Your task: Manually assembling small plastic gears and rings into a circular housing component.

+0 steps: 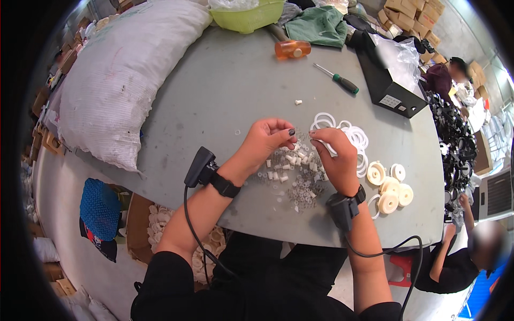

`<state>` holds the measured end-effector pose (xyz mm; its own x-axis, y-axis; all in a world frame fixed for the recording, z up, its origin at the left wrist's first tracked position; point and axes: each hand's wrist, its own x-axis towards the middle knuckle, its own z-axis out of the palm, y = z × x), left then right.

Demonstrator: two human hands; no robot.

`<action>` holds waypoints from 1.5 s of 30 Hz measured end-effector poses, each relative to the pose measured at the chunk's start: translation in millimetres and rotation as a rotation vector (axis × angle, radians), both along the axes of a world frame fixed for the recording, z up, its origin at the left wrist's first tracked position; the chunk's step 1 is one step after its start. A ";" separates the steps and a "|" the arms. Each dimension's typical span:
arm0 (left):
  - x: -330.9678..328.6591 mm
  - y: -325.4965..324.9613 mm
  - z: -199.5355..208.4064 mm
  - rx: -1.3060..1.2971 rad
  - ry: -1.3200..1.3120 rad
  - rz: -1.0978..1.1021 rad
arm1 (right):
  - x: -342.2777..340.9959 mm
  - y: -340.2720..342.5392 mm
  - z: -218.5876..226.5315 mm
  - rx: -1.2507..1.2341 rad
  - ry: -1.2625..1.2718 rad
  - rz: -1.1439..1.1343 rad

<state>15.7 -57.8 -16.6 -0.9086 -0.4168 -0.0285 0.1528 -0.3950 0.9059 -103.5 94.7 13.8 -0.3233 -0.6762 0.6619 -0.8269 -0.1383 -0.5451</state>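
Both hands are raised over a pile of small parts on the grey table [198, 96]. My left hand [266, 140] has curled fingers with the thumb against them; whatever it may hold is too small to make out. Close by on the right, my right hand [338, 155] pinches thumb and forefinger together, and I cannot make out anything between them. Below them lie small white plastic plugs [276, 176] among tiny clear and metallic bits [304, 193]. White rings [360, 138] lie beside my right hand, partly behind it. Cream round wheels [388, 202] sit farther right.
A big white woven sack [123, 80] covers the table's left. At the back are a green basket [249, 16], an orange-headed mallet [292, 50], a screwdriver [342, 81] and a black box [388, 80]. A carton of cream parts [155, 224] stands below. People work at right.
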 end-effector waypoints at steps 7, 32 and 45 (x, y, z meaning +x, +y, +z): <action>0.9 2.8 -7.3 0.226 0.023 -0.083 | 2.6 4.8 5.6 -0.034 0.087 0.017; -1.5 8.9 1.3 0.131 0.028 -0.173 | 14.4 1.0 -3.5 0.020 -0.199 -0.108; 1.4 12.1 7.5 0.002 0.037 -0.148 | 13.7 1.0 -5.9 0.095 -0.506 -0.030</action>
<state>17.1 -45.7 -9.1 -0.9605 -0.2782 0.0051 0.1258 -0.4177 0.8998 -89.8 95.7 7.9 -0.6071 -0.7114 0.3539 -0.4591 -0.0494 -0.8870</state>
